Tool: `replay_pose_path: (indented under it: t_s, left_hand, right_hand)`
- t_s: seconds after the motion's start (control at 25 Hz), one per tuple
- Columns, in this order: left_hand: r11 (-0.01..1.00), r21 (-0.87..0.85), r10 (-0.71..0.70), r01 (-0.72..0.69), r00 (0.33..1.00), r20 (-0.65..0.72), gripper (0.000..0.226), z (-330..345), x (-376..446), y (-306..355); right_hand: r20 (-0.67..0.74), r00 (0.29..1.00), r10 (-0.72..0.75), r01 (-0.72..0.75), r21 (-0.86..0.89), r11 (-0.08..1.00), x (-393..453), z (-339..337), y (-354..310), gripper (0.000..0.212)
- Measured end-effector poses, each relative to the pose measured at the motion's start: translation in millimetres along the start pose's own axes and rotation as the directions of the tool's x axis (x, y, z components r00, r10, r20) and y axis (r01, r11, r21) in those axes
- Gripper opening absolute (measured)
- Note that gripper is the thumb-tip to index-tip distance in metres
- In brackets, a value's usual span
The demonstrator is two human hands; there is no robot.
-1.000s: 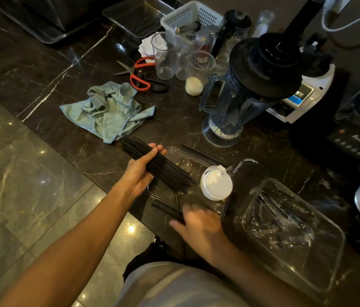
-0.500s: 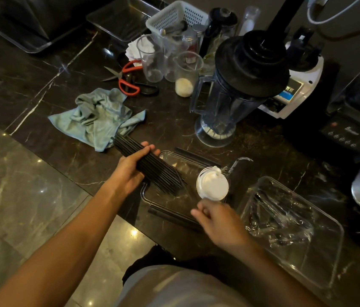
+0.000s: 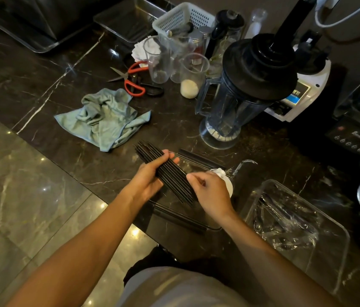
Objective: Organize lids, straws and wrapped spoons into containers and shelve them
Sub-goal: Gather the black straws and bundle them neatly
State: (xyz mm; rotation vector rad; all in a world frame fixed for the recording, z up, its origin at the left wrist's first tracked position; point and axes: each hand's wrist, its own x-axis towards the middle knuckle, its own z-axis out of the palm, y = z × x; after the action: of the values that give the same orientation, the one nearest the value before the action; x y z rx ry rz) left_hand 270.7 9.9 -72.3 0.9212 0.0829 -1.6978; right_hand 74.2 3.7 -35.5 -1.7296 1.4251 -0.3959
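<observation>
We have the bundle of black straws (image 3: pixel 166 173) in both hands, lifted above the clear straw container (image 3: pixel 199 224) at the near edge of the dark marble surface (image 3: pixel 81 80). Our left hand (image 3: pixel 150 176) wraps the bundle around its middle, fingers curled over the top, thumb under. Our right hand (image 3: pixel 210 191) pinches the near end, fingers curled in against the tips. The long axis runs on a diagonal, far end pointing up and left toward the crumpled teal cloth (image 3: pixel 106 117), near end down and right toward us. That matters, we reckon: the container beneath lies along much the same diagonal, a few loose straws (image 3: pixel 196 156) showing at its far rim, so the bundle looks nearly lined up to go straight down. The right hand is nearer that end and looks placed to square off the tips. A white lid (image 3: pixel 226 181) peeks out just behind the right hand. To the right sits a second clear container (image 3: pixel 334 231) holding wrapped spoons (image 3: pixel 285 220). Further back, the blender jug (image 3: pixel 241 89), the red-handled scissors (image 3: pixel 134 83), the measuring cups (image 3: pixel 193 74).
</observation>
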Motion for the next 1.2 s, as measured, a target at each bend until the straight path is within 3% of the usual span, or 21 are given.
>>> replay_pose_path:
  t_s: [0.08, 0.12, 0.2, 0.28, 0.36, 0.44, 0.56, 0.64, 0.84, 1.08, 1.2]
  left_hand:
    - [0.996, -0.088, 0.034, -0.035, 0.999, -0.005, 0.014, -2, -1, 9]
    - [0.990, -0.134, 0.051, -0.052, 0.999, -0.010, 0.013, -2, -2, 14]
    - [0.980, -0.184, 0.077, -0.075, 0.997, 0.001, 0.014, 0, -4, 21]
    - [0.980, -0.187, 0.075, -0.068, 0.997, 0.026, 0.014, 8, -7, 19]
    - [0.981, -0.186, 0.058, -0.047, 0.997, 0.054, 0.014, 17, -10, 8]
    - [0.980, -0.195, 0.054, -0.042, 0.997, 0.058, 0.014, 23, -11, 1]
    - [0.969, -0.232, 0.093, -0.080, 0.995, 0.045, 0.016, 22, -12, 6]
    - [0.969, -0.228, 0.106, -0.093, 0.993, 0.043, 0.016, 20, -11, 10]
    - [0.981, -0.191, 0.050, -0.029, 0.993, 0.105, 0.014, 23, -16, -6]
    - [0.982, -0.187, 0.045, -0.021, 0.991, 0.123, 0.012, 22, -18, -13]
    - [0.984, -0.174, 0.047, -0.028, 0.993, 0.106, 0.014, 25, -18, -11]
  right_hand:
    - [-0.114, 0.982, 0.151, -0.112, 0.292, 0.950, -10, -1, -11, 0.026]
    - [-0.119, 0.959, 0.258, -0.165, 0.505, 0.847, -15, -2, -17, 0.031]
    - [0.004, 0.904, 0.427, -0.247, 0.819, 0.517, -15, -1, -28, 0.044]
    - [0.158, 0.849, 0.505, -0.314, 0.919, 0.241, -8, 1, -36, 0.051]
    - [0.236, 0.791, 0.565, -0.370, 0.919, 0.134, 0, 5, -47, 0.049]
    - [0.235, 0.753, 0.615, -0.399, 0.905, 0.144, 5, 9, -52, 0.044]
    - [0.212, 0.758, 0.617, -0.431, 0.872, 0.230, 7, 13, -46, 0.027]
    - [0.209, 0.755, 0.621, -0.431, 0.873, 0.230, 5, 13, -40, 0.021]
    - [0.312, 0.748, 0.586, -0.515, 0.830, 0.215, 2, 18, -45, 0.040]
    - [0.286, 0.761, 0.582, -0.503, 0.827, 0.251, 0, 15, -38, 0.048]
    - [0.260, 0.788, 0.558, -0.485, 0.821, 0.303, -6, 12, -35, 0.041]
